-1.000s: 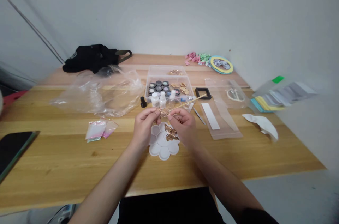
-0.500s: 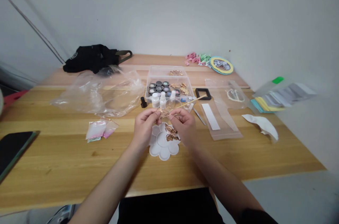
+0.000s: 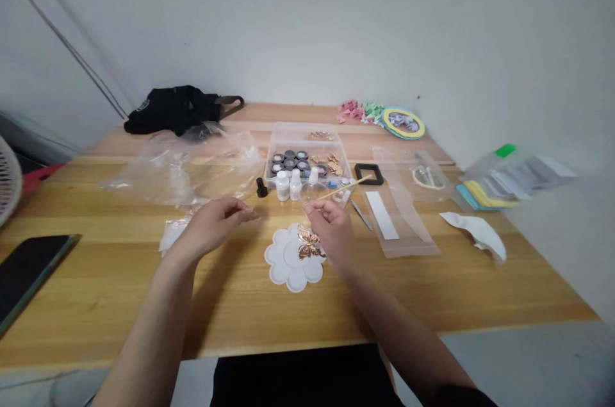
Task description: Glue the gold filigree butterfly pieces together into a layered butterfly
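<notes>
1. The left hand (image 3: 216,224) is hovering over the wooden table (image 3: 96,304), fingertips closing narrow, and I can't tell whether they're pinching anything
2. The right hand (image 3: 331,224) is gripping a thin wooden stick (image 3: 348,187) between its fingertips, angling it toward the white bottles (image 3: 288,186)
3. A copper-coloured foil butterfly (image 3: 308,243) is lying on the white flower-shaped palette (image 3: 278,272), just below the right hand

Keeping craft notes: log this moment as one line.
left hand: raised, holding nothing visible | right hand: holding wooden stick | palette: gold pieces on it
</notes>
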{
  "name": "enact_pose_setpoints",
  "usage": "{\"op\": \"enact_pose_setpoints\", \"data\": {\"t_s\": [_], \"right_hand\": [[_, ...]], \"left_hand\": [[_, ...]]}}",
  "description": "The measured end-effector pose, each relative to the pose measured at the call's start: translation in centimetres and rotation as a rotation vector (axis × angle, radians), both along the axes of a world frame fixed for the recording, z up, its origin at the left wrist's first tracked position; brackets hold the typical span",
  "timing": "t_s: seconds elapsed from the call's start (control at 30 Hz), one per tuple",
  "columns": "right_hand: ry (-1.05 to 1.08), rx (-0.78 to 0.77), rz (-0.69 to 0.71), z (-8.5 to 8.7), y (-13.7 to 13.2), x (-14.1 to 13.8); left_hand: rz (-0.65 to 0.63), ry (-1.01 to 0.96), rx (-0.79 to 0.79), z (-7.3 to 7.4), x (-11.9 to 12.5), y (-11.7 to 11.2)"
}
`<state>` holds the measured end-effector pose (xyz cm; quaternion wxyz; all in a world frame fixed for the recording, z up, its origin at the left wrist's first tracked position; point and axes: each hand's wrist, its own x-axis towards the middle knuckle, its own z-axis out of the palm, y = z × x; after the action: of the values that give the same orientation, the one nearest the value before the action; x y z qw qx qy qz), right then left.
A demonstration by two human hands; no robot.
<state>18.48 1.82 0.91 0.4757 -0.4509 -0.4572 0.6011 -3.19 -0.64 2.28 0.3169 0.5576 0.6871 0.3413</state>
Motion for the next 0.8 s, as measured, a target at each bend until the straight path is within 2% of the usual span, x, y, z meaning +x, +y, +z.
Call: {"op": "enact_pose_setpoints", "data": {"t_s": [0.07,0.17,0.43,0.6,0.8], "right_hand": [[0.0,0.008,0.001,-0.3,0.0,-0.1],[-0.008,0.005,0.004,-0.6,0.0,-0.2],[-0.009,-0.002,-0.015,-0.4,0.2,-0.1],[-0.019,0.01,-0.019,-0.4,0.2,-0.1],[-0.02,0.012,-0.007,-0.7,0.3,-0.1]], "left_hand": [[0.036,0.107,-0.099,-0.5,-0.6,-0.1],[0.067,0.136,-0.135,-1.2,-0.4,0.3],[0.236,-0.147,-0.04,-3.2,0.1,1.5],[0.277,-0.105,-0.007,-3.7,0.0,1.3],[0.318,0.04,-0.045,-3.9,-0.2,1.2]]}}
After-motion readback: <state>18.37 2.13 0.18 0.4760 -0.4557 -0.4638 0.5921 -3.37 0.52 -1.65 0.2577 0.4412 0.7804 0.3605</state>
